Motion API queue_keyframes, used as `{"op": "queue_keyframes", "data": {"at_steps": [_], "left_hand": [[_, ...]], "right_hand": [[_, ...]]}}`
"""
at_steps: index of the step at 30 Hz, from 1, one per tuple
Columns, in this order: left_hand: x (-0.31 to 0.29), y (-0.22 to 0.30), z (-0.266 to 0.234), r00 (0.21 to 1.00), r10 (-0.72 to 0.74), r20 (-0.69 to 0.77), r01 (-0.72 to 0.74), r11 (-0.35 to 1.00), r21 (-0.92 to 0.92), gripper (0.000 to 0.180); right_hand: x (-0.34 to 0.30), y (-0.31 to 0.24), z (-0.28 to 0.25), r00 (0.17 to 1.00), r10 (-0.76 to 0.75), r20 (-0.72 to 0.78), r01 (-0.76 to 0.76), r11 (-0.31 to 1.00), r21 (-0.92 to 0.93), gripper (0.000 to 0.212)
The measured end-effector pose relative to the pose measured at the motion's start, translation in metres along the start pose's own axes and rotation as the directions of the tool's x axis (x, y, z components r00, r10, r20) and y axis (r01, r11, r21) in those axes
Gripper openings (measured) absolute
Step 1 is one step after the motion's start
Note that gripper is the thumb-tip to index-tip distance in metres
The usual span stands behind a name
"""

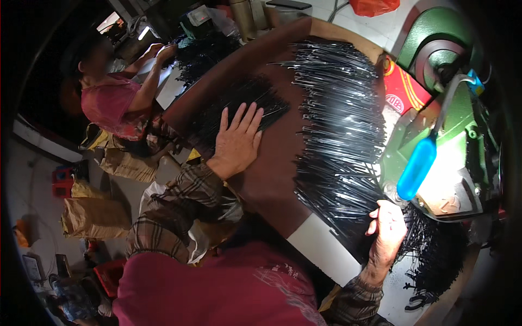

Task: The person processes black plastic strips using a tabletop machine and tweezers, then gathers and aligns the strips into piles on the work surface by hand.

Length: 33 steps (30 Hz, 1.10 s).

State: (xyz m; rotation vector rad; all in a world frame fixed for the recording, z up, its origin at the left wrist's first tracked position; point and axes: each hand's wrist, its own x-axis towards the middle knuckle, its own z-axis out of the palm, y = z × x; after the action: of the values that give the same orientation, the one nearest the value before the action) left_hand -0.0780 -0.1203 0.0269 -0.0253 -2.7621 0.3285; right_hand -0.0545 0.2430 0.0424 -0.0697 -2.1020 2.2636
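Observation:
My left hand lies with its fingers spread at the edge of a dark pile of thin black rods on a brown sheet. To the right, a long row of thin, shiny black rods lies side by side on the same sheet. My right hand is closed, thumb and fingers curled together, just below a green machine. Whatever it may pinch is too small to make out. Above that hand hangs the machine's lever with a blue grip.
A tangle of black pieces with bent ends lies right of my right hand. A red and yellow box stands beside the machine. At the far left, another person works at a table. Brown paper sacks stand on the floor.

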Motion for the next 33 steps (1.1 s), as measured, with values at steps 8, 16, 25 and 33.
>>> {"op": "queue_keyframes", "data": {"at_steps": [8, 16, 25, 33], "left_hand": [[0.025, 0.002, -0.017, 0.998, 0.055, -0.006, -0.054, 0.947, -0.316, 0.061], [0.191, -0.035, 0.049, 0.826, -0.503, 0.255, 0.468, 0.359, -0.808, 0.044], [0.234, -0.048, 0.082, 0.969, -0.019, 0.244, 0.104, 0.935, -0.339, 0.052], [0.242, -0.03, 0.071, 0.968, 0.245, 0.058, -0.211, 0.916, -0.341, 0.046]], "right_hand": [[-0.002, -0.004, 0.005, 1.0, 0.019, 0.02, -0.018, 0.999, -0.047, 0.018], [-0.003, -0.033, 0.034, 0.996, 0.055, 0.067, -0.038, 0.971, -0.238, 0.011], [0.068, -0.045, 0.116, 0.835, -0.37, 0.409, 0.55, 0.611, -0.57, 0.027], [0.198, 0.001, 0.136, 0.881, -0.471, -0.049, 0.179, 0.428, -0.886, 0.062]]}}
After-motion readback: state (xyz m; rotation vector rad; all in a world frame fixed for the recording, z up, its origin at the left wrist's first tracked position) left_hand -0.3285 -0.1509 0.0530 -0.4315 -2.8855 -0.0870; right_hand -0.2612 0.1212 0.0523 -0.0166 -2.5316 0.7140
